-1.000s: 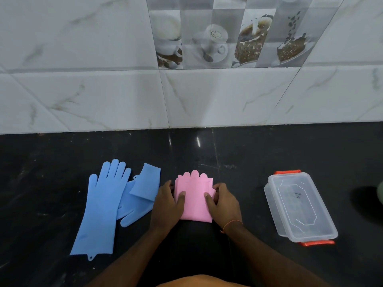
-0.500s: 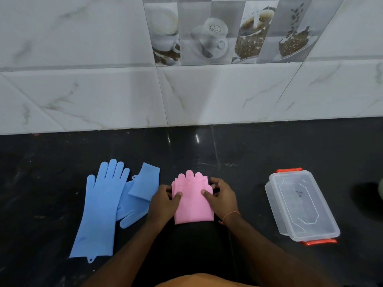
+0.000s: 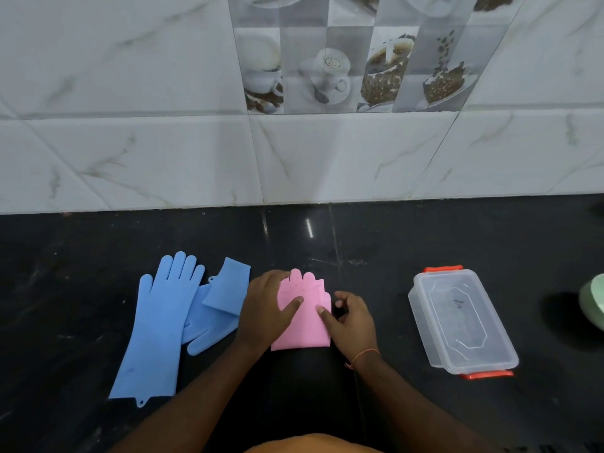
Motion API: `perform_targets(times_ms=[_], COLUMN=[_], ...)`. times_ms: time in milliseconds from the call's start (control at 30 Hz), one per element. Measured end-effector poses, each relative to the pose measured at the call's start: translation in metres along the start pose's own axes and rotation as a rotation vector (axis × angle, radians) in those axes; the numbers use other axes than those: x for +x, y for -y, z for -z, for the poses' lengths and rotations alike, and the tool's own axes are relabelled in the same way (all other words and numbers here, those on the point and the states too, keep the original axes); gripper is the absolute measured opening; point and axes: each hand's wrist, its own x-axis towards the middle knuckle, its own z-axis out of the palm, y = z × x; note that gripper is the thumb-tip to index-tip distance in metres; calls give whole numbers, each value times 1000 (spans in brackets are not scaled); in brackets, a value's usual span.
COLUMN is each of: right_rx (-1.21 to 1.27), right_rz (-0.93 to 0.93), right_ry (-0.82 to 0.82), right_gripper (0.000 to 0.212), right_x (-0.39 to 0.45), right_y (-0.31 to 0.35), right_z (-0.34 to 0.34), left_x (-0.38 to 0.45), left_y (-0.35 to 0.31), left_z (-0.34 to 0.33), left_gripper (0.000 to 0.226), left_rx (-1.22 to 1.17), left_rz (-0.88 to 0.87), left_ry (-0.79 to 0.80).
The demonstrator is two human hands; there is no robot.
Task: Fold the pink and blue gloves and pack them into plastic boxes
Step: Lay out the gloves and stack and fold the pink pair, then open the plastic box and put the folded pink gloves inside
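A folded pink glove (image 3: 305, 317) lies on the black counter in front of me, fingertips pointing to the wall. My left hand (image 3: 266, 310) grips its left edge, thumb pressed on top. My right hand (image 3: 351, 323) holds its right edge with the thumb on the pink surface. To the left lies a flat blue glove (image 3: 157, 328), and a second blue glove (image 3: 217, 308), partly folded over, lies beside it. A clear plastic box (image 3: 461, 322) with orange clips and its lid on stands to the right.
The black stone counter (image 3: 376, 250) runs back to a white marble-tiled wall (image 3: 327, 158). A pale green object (image 3: 593, 302) shows at the right edge, partly cut off.
The pink glove has been squeezed narrower. My left hand slid up along its left edge towards the fingertips, and my right hand shifted slightly outward on the right edge.
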Motion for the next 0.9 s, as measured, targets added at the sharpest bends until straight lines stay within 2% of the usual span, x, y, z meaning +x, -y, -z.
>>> perform_targets(times_ms=[167,333,400,500,633,767,900], right_rx=[93,277,356,375,466,552,501], right_rz=[-89,-197,-247,-361,-507,-484,-412], right_ry=[-22,-133,-233,-436,-666,-680,-627], right_gripper=[52,31,30,53,61,42,36], right_x=[-23,-59,-78,-104,-116,-99,-80], right_y=[-8,-20,-33,-63,-103,-114,-122], right_z=[15,43,56,82,124,157,173], left_x=[8,23,29,38,46,43,36], left_y=[-35,-82,-108,-149,-192,-218,-214], left_z=[-11,-37,-50,-72,-103,-120,-110], left_gripper=[54,50,56,72,83,73,61], left_rx=[-39,-198,-269,-355,-449,-483,-368], left_rz=[-176,-334,-304,-198,-50,24,44], left_ry=[100,183,267,411,614,686,569])
